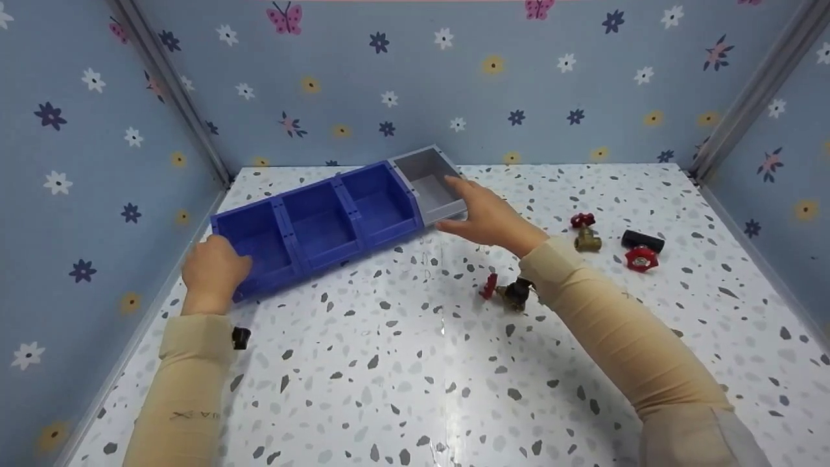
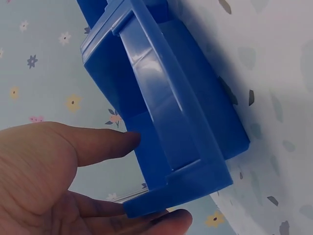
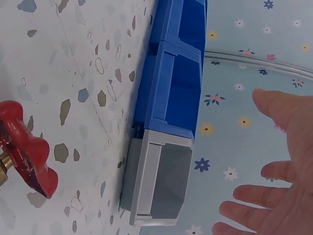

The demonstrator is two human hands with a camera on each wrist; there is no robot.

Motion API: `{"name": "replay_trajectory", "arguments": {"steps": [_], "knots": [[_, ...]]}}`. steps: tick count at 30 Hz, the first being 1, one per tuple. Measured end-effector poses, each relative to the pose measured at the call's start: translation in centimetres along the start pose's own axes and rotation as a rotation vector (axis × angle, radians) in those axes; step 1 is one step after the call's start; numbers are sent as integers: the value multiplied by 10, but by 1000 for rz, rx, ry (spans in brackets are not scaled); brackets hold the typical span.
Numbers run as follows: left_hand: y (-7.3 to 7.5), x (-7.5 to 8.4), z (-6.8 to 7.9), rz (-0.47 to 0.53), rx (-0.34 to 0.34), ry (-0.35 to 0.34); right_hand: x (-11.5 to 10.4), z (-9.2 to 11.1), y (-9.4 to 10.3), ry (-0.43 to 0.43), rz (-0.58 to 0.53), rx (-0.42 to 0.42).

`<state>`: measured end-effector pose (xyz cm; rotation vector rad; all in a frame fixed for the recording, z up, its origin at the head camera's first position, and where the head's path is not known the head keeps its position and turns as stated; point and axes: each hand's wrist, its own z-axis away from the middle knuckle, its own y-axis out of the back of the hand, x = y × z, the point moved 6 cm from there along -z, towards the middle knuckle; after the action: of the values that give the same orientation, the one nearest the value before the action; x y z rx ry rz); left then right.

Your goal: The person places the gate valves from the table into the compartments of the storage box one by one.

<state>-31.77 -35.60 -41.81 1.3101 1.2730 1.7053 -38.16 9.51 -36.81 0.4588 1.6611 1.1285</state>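
Three blue storage bins (image 1: 322, 228) and one grey storage bin (image 1: 443, 211) are joined in a slanted row at the back left of the table; their insides look bare. My left hand (image 1: 214, 269) grips the leftmost blue bin at its outer wall. In the left wrist view, the thumb (image 2: 110, 144) is on the inner side and the other fingers are outside. Beside the grey bin is my right hand (image 1: 489, 214), fingers spread and nothing held. From the right wrist view, this hand (image 3: 274, 196) looks apart from the grey bin.
A valve with a red handwheel (image 1: 489, 287) lies near my right forearm. Farther right are a brass valve (image 1: 587, 242), a black tube (image 1: 635, 240) and a red handwheel (image 1: 642, 259). Flower-patterned walls (image 1: 421, 84) bound the speckled table (image 1: 363, 389) at back and sides.
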Motion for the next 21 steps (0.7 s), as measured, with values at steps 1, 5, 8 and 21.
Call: {"name": "replay_trajectory", "arguments": {"steps": [1,5,8,21], "knots": [[-1,-1,0,3,-7,-2,0,-1,0,2,-6,3],[-3,-4,-2,17,-21,-16,0,-5,-2,-6,-41,12],[-4,-6,-2,32,-20,-23,2,-9,-5,-21,-67,20],[-8,-15,-3,123,-89,7,5,-22,-13,-49,-136,42]]}}
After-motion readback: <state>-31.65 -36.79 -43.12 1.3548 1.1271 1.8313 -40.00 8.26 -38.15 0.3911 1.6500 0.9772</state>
